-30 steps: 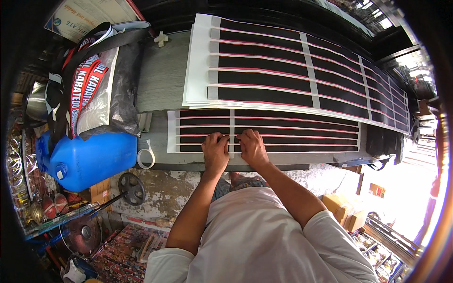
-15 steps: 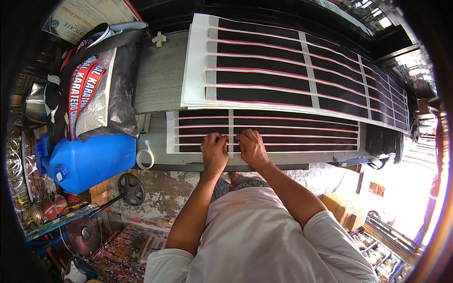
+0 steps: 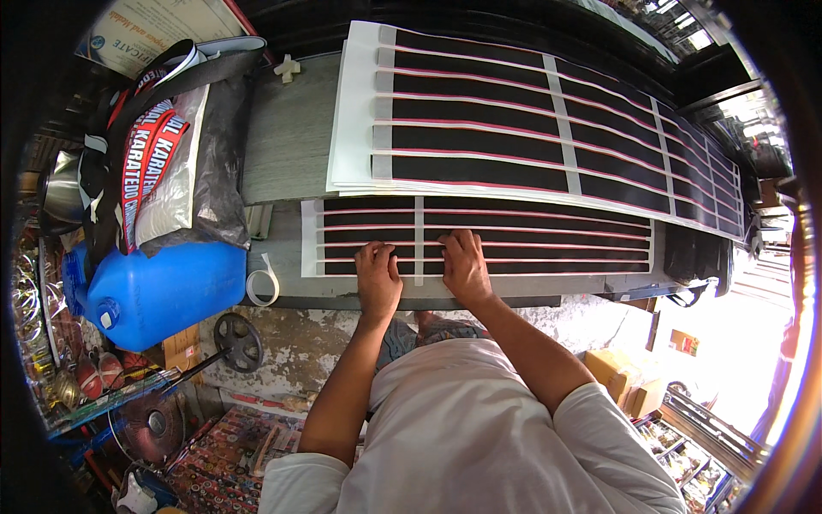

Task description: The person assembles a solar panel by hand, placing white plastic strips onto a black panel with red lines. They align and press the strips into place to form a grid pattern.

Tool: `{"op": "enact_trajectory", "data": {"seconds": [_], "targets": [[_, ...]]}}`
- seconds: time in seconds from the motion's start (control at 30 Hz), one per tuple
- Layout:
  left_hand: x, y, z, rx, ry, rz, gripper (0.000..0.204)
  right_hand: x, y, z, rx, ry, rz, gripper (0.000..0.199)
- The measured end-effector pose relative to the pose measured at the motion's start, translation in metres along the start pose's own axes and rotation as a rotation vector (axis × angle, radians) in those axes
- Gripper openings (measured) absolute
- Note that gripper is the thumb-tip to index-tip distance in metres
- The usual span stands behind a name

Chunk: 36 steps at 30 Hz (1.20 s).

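Note:
A printed sheet (image 3: 548, 265) with long black bands, thin red-and-white lines and a white margin lies on the near part of the grey table. Down its left part runs a narrow pale strip (image 3: 419, 230), crossing the bands. Just left of this strip, my left hand (image 3: 379, 280) rests on the sheet with bent fingers, the thumb apart from them. My right hand (image 3: 467, 267) lies on the sheet to the right of the strip, its fingertips on the bands. Neither hand shows anything held. The sheet under my palms and fingers is hidden.
Behind lies a larger stack of similar banded sheets (image 3: 471, 137). A roll of white tape (image 3: 263, 283) sits at the table's left front edge, beside a blue jerrycan (image 3: 171, 287) and a plastic bag of printed straps (image 3: 218, 163). A white cross-shaped piece (image 3: 288, 68) lies farther back.
Both hands have moved apart from the pale strip, the left slightly left and the right slightly right. Their fingers, pinched near the strip before, now rest looser on the sheet.

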<state>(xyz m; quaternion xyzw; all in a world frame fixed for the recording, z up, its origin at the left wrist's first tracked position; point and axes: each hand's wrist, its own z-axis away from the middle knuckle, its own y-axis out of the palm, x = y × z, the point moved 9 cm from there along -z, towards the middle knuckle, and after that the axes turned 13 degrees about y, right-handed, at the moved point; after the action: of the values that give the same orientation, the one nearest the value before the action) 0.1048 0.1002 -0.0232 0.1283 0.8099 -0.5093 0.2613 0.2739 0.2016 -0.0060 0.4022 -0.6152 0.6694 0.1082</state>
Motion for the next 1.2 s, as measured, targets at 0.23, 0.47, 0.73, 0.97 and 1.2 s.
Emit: {"op": "enact_trajectory", "data": {"seconds": [0.23,0.47,0.73,0.97,1.2], "targets": [[0.004,0.001,0.002,0.031,0.016,0.005,0.019,0.001,0.015,0.002,0.120,-0.072,-0.020,0.036],[0.005,-0.004,-0.001,0.015,0.027,0.019,0.021,0.008,0.016,0.004,0.118,-0.086,0.055,0.040],[0.088,-0.082,0.018,-0.145,-0.076,-0.270,0.032,0.003,0.014,0.003,0.128,-0.085,-0.046,0.037],[0.121,-0.097,0.031,-0.005,0.114,-0.194,0.036,0.015,0.020,0.001,0.110,-0.101,-0.149,0.029],[0.122,-0.093,0.033,0.095,0.088,-0.257,0.046,0.012,0.022,-0.001,0.109,-0.062,-0.130,0.026]]}}
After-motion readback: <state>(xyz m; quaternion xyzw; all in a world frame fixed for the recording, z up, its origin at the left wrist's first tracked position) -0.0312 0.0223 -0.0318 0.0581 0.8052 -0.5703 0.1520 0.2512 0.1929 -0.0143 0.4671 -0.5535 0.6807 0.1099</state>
